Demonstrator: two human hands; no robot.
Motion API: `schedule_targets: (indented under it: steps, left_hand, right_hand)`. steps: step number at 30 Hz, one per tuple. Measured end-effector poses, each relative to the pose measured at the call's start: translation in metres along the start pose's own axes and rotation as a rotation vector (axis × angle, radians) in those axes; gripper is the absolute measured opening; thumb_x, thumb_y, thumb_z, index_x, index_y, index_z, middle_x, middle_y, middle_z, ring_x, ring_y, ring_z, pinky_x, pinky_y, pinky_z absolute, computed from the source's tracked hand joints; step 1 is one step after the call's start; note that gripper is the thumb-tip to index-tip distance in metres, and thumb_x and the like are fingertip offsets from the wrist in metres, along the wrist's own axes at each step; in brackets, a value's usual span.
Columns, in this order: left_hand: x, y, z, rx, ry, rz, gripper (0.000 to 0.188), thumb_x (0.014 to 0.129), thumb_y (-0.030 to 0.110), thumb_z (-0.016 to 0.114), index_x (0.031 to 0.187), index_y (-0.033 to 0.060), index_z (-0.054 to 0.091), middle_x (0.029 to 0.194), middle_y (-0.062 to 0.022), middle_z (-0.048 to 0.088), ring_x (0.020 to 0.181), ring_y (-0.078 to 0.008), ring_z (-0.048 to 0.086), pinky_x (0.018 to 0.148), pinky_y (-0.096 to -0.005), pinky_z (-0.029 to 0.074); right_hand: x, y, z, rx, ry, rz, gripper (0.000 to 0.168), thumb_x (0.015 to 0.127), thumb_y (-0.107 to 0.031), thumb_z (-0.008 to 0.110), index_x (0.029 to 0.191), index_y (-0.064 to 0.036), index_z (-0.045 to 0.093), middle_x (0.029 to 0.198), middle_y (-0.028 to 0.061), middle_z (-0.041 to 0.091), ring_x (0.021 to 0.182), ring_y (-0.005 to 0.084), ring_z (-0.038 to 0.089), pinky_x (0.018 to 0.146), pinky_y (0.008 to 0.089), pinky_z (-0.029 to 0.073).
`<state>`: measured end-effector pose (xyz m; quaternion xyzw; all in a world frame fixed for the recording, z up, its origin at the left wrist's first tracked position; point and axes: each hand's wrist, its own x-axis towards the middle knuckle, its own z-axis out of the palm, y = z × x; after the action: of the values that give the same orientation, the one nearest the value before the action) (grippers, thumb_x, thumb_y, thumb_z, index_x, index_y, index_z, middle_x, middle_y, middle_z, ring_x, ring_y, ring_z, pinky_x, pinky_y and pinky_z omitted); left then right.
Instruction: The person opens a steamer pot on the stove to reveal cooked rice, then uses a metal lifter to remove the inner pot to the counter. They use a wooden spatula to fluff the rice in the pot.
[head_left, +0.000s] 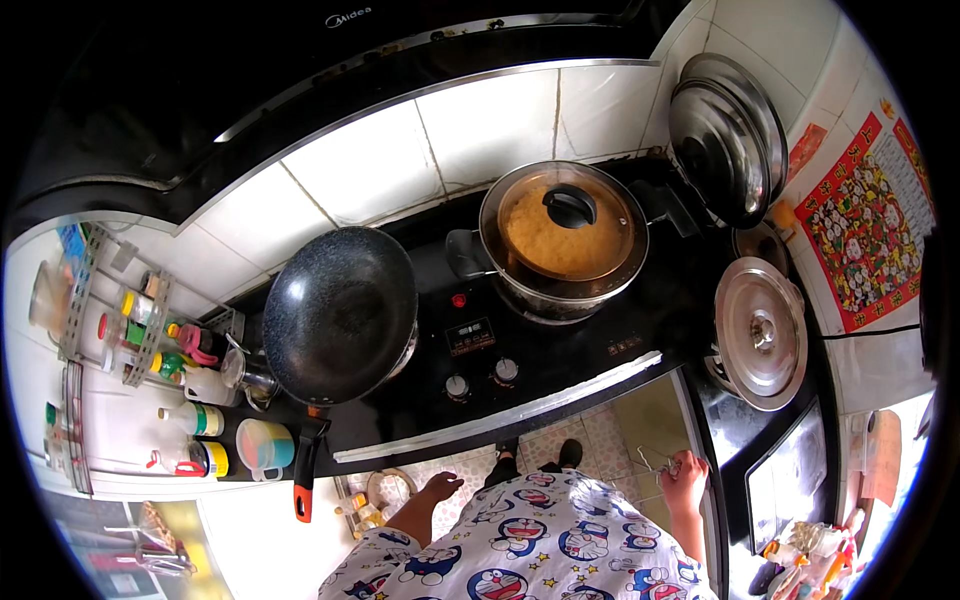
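My right hand (685, 474) is closed around a thin, shiny wire-like item (651, 463), too small to name surely, near the counter's front edge. At the left of my body, my left hand (442, 487) hangs below the counter, with nothing visible in it; its fingers are hard to make out. Ahead on the black cooktop (420, 390), a lidded steel pot (555, 296) stands on the right-hand burner. Yellowish contents show through its glass lid (532, 244). On the left burner sits a dark speckled wok (337, 315), its black and orange handle (304, 472) pointing toward me.
Several bottles (199, 420) and a clear container (264, 446) stand at the left, below a wall rack (150, 330). Steel lids (720, 150) lean at the back right. Another lidded pot (761, 334) is on the right counter. A range hood (337, 82) hangs overhead.
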<state>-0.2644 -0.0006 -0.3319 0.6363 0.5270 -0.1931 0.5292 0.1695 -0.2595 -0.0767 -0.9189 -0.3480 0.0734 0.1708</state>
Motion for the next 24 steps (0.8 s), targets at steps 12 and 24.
schedule_targets:
  steps: [12, 24]
  left_hand:
    - [-0.001, 0.006, 0.005, -0.011, 0.039, 0.026, 0.052, 0.082, 0.041, 0.063, 0.115, 0.0015, 0.057, 0.086, -0.0085, 0.068, 0.072, -0.0168, 0.064, 0.061, -0.0287, 0.051]
    - [-0.003, 0.010, 0.002, 0.001, -0.006, -0.010, 0.056, 0.082, 0.048, 0.059, 0.115, 0.0030, 0.058, 0.098, -0.0153, 0.066, 0.090, -0.0277, 0.064, 0.079, -0.0360, 0.050]
  right_hand:
    - [0.007, -0.003, 0.001, 0.029, 0.000, -0.016, 0.026, 0.060, -0.006, 0.065, 0.083, -0.006, 0.053, 0.072, 0.0093, 0.055, 0.073, 0.0289, 0.055, 0.083, 0.0393, 0.039]
    - [0.010, -0.003, -0.002, 0.025, 0.028, -0.042, 0.026, 0.060, -0.005, 0.065, 0.083, -0.006, 0.053, 0.072, 0.0092, 0.055, 0.074, 0.0290, 0.055, 0.083, 0.0394, 0.039]
